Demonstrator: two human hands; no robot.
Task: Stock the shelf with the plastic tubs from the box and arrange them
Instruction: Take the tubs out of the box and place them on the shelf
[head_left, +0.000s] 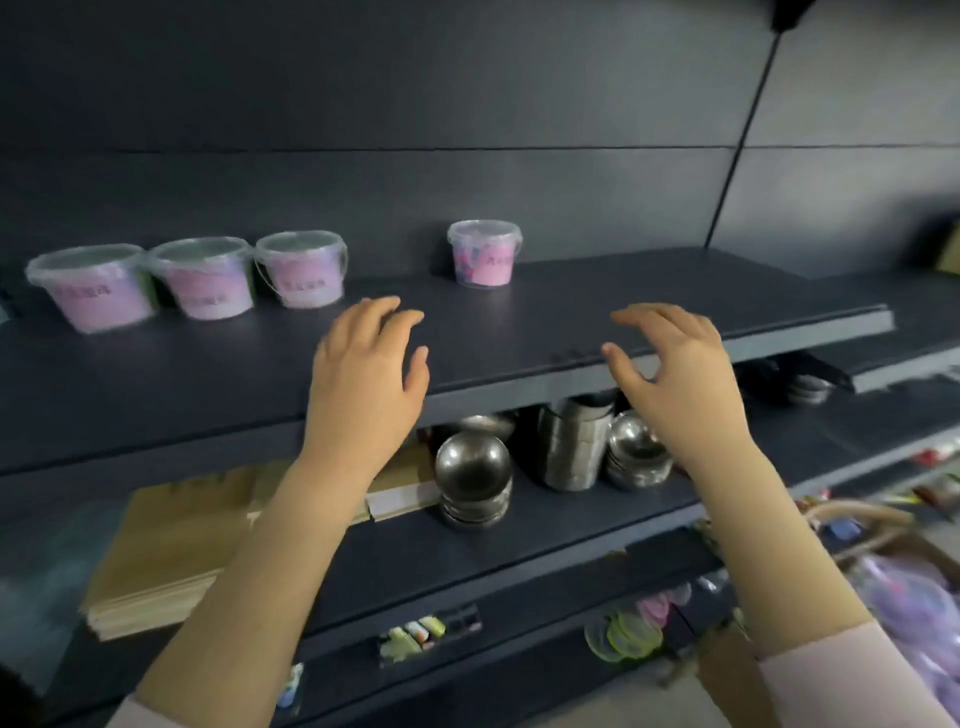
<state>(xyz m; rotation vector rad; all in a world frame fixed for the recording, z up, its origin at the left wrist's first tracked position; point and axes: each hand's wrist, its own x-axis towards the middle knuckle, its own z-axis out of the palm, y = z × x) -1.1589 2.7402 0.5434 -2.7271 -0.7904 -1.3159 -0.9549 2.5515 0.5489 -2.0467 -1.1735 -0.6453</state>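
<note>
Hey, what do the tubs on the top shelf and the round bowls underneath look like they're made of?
Tubs: probably clear glossy plastic; the pink contents show through walls and lids. Bowls: apparently polished metal, perhaps stainless steel; they give mirror-like grey reflections.

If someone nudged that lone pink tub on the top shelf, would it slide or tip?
Probably slide: the lone tub looks squat on the smooth shelf. Likely light, being thin clear plastic. Tapering downward, it might tip if pushed high.
</note>
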